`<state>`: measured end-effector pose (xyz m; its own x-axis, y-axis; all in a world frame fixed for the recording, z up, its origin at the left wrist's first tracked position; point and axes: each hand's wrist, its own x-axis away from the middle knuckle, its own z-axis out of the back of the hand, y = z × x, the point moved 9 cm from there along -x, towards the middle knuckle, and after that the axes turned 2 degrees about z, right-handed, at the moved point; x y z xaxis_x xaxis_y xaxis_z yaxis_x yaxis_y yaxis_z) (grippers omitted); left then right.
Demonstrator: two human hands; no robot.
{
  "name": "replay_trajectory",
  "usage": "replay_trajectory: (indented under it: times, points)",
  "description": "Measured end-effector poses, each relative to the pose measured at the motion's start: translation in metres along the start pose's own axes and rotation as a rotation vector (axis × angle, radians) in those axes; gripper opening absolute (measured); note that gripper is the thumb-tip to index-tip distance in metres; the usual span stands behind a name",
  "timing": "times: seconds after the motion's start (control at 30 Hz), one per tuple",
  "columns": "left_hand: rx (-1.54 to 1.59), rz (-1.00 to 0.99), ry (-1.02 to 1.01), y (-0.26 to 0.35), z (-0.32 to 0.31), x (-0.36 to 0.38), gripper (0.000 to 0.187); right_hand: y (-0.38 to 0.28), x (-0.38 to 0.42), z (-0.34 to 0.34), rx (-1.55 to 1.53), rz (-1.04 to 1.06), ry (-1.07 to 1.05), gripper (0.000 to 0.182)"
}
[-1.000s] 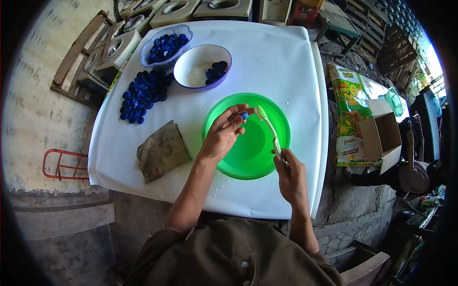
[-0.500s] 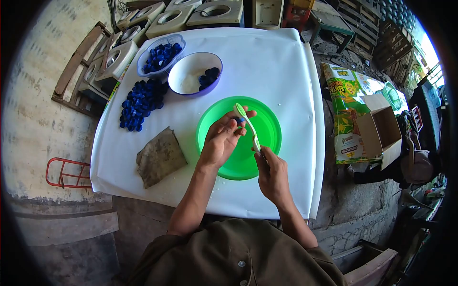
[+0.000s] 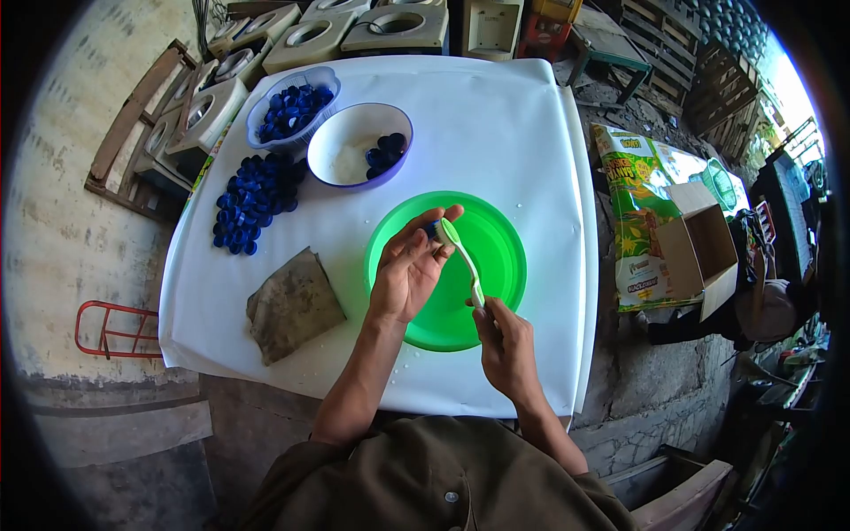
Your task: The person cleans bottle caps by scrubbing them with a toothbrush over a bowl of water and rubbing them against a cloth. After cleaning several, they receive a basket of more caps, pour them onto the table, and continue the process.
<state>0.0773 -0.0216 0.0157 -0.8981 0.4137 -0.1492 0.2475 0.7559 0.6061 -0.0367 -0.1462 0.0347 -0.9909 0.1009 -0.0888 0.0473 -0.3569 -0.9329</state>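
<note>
My left hand [image 3: 410,270] pinches a small blue bottle cap [image 3: 431,231] above the green basin [image 3: 500,310]. Most of that cap is hidden by fingers and bristles. In my right hand [image 3: 506,347] is a green and white toothbrush [image 3: 468,264], gripped by its handle, its head against the cap. A white and purple bowl [image 3: 341,142] at the upper left holds several blue caps [image 3: 385,154] and some whitish contents. Beside it a heap of blue caps [image 3: 252,199] lies on the table, and a translucent basin [image 3: 258,119] contains more.
A dirty folded cloth [image 3: 295,305] lies on the white-covered table [image 3: 496,115], left of my forearm. An open cardboard box [image 3: 699,243] stands right of the table, near another person [image 3: 766,310]. Old white appliance casings [image 3: 396,31] line the far side.
The toothbrush head has shifted over the cap, which is now more covered. The left hand's fingers have turned slightly. The whole view has tilted a little.
</note>
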Motion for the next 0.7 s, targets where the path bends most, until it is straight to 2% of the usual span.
replay_trajectory:
  times: [0.2, 0.3, 0.53, 0.7]
  points:
    - [0.040, -0.044, 0.032, -0.006, 0.017, 0.005, 0.043, 0.000, 0.001, -0.002, -0.021, 0.039, 0.037, 0.017]
    - [-0.033, -0.036, 0.091, -0.002, 0.015, 0.008, 0.040, -0.001, 0.002, -0.002, -0.005, 0.061, 0.061, 0.017]
    - [0.096, -0.099, 0.129, 0.001, 0.015, 0.010, 0.035, -0.002, 0.002, -0.009, 0.056, 0.088, 0.045, 0.017]
    - [0.038, -0.059, 0.103, -0.006, 0.005, 0.013, 0.034, -0.005, -0.002, -0.007, 0.072, 0.085, 0.084, 0.017]
